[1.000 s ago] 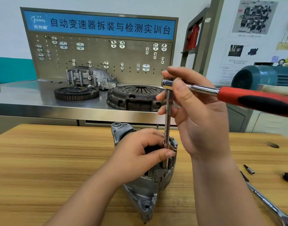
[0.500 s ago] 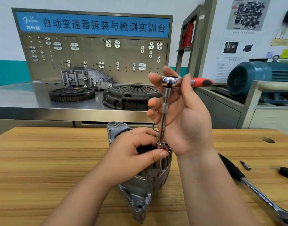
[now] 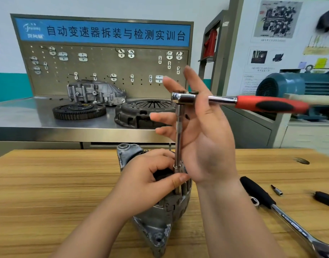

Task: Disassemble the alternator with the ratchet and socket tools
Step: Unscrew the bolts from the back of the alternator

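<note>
While the alternator [image 3: 156,205] stands on the tabletop [image 3: 53,183], my left hand [image 3: 150,181] clamps it and pinches the socket; the extension [image 3: 178,138] rises straight above it to the ratchet [image 3: 234,101]; my right hand [image 3: 202,135], fingers spread, seems only to steady the shaft.

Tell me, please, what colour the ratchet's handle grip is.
Red with black inserts; the ratchet handle shows clearly in the head view.

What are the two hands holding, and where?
Left hand grips the alternator top, thumb on the socket. Right hand, fingers spread, only steadies the ratchet head.
</note>
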### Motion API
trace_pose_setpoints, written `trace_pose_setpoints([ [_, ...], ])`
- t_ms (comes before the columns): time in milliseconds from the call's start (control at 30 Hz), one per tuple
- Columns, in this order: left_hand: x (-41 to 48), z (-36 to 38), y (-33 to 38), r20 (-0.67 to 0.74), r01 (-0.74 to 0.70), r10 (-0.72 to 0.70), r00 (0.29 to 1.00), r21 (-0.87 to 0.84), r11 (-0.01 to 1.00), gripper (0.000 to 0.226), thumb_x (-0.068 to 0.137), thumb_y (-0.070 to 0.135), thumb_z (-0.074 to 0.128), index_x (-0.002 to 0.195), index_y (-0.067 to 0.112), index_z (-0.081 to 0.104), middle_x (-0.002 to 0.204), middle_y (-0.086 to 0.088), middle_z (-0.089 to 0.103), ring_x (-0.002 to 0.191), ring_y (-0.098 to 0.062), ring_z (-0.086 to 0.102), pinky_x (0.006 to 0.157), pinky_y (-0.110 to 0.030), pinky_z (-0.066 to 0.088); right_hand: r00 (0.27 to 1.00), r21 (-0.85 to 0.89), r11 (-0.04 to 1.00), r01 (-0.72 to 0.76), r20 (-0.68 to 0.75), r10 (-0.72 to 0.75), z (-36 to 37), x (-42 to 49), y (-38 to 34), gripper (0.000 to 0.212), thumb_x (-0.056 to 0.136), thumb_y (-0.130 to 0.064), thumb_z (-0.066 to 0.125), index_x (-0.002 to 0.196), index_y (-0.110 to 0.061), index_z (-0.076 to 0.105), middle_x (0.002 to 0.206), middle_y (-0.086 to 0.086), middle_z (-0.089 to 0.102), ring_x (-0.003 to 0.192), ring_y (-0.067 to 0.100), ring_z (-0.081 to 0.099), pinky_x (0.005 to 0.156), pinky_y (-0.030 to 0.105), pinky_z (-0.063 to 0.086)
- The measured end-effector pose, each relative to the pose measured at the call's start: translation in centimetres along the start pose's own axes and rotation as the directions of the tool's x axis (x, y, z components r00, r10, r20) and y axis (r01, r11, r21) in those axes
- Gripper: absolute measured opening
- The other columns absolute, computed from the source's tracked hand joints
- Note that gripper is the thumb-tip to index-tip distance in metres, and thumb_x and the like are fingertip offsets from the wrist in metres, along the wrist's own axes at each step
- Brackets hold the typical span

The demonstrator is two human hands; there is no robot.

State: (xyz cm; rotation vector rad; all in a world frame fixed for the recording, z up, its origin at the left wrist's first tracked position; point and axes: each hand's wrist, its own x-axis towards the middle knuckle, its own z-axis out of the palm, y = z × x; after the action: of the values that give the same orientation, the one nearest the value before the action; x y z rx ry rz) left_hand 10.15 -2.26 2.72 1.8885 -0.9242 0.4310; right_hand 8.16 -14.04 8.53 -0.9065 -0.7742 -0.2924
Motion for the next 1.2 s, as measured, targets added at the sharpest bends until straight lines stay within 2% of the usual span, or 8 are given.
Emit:
trace_pose_setpoints([
  [100,-0.04,-0.31,-0.15,0.038,0.002,-0.001,0.999,-0.028,1.0,0.04,0.075,0.043,0.063,0.077,0.004,0.072,0.096,0.001,0.067,0.095,-0.017,0.064,0.084,-0.036,0.051,0.996,0.086,0.993,-0.082,-0.039,0.085,-0.16,-0.03,0.1,0.045,0.09,-0.044,0.039,0.124,-0.017,0.052,0.102,0.003,0.074,0.065,0.018,0.07,0.059,0.026,0.056],
  [200,-0.08,-0.52,-0.19,0.055,0.031,-0.028,0.998,-0.043,0.999,0.04,0.074,0.043,0.062,0.073,0.004,0.071,0.095,-0.001,0.067,0.093,-0.017,0.064,0.084,-0.038,0.05,0.995,0.079,0.996,-0.042,-0.084,0.049,-0.15,-0.07,0.32,0.033,0.09,-0.038,0.045,0.117,-0.025,0.058,0.102,0.004,0.073,0.069,0.018,0.069,0.057,0.025,0.055],
  [400,-0.06,0.05,-0.07,-0.009,0.048,-0.048,0.999,0.008,0.999,0.039,0.072,0.044,0.068,0.078,0.006,0.074,0.096,0.006,0.07,0.094,-0.012,0.065,0.082,-0.036,0.052,0.992,-0.153,0.984,0.091,-0.069,-0.103,0.04,-0.05,-0.06,0.029,0.087,-0.016,0.056,0.096,-0.037,0.074,0.099,-0.014,0.071,0.085,0.008,0.064,0.061,0.022,0.051],
  [567,-0.14,0.28,0.05,-0.016,0.024,-0.024,1.0,-0.008,1.0,0.043,0.075,0.047,0.061,0.082,0.006,0.073,0.092,0.007,0.069,0.093,-0.016,0.065,0.079,-0.042,0.052,0.996,-0.042,0.997,0.057,-0.063,-0.059,0.36,-0.08,0.34,0.028,0.094,-0.031,0.046,0.117,-0.027,0.061,0.113,-0.003,0.07,0.069,0.015,0.069,0.059,0.025,0.055],
  [700,-0.1,-0.24,0.11,0.029,0.009,-0.009,1.0,-0.014,1.0,0.041,0.076,0.044,0.06,0.087,0.007,0.074,0.097,0.004,0.069,0.096,-0.015,0.065,0.084,-0.04,0.051,0.993,0.038,0.998,-0.043,-0.112,0.047,0.18,-0.07,0.3,0.049,0.086,-0.046,0.04,0.124,-0.02,0.055,0.1,0.002,0.074,0.057,0.013,0.067,0.056,0.025,0.054],
  [867,-0.11,-0.25,-0.07,0.016,0.049,-0.049,0.999,-0.008,0.999,0.037,0.075,0.04,0.067,0.076,0.004,0.072,0.095,0.002,0.069,0.095,-0.014,0.064,0.084,-0.038,0.051,0.989,-0.003,0.999,0.047,-0.138,-0.046,0.31,-0.07,0.09,0.023,0.091,-0.029,0.053,0.108,-0.033,0.068,0.11,0.003,0.07,0.073,0.015,0.067,0.054,0.022,0.053],
  [1000,-0.05,0.2,0.01,-0.032,0.054,-0.053,0.998,0.026,0.998,0.029,0.074,0.035,0.071,0.069,0.007,0.066,0.088,0.005,0.069,0.088,-0.012,0.064,0.078,-0.032,0.051,0.986,-0.117,0.989,0.094,-0.13,-0.109,0.25,-0.06,-0.17,0.028,0.085,-0.017,0.058,0.097,-0.035,0.076,0.106,-0.008,0.07,0.084,0.013,0.064,0.056,0.022,0.052],
  [1200,-0.06,0.45,0.34,-0.026,0.052,-0.051,0.998,0.059,0.997,0.045,0.072,0.052,0.059,0.077,0.009,0.07,0.087,0.013,0.067,0.088,-0.011,0.064,0.076,-0.04,0.052,0.994,-0.087,0.993,0.074,-0.075,-0.08,0.42,-0.06,0.05,0.029,0.095,-0.029,0.043,0.118,-0.026,0.059,0.114,-0.001,0.07,0.067,0.015,0.069,0.058,0.024,0.053],
])
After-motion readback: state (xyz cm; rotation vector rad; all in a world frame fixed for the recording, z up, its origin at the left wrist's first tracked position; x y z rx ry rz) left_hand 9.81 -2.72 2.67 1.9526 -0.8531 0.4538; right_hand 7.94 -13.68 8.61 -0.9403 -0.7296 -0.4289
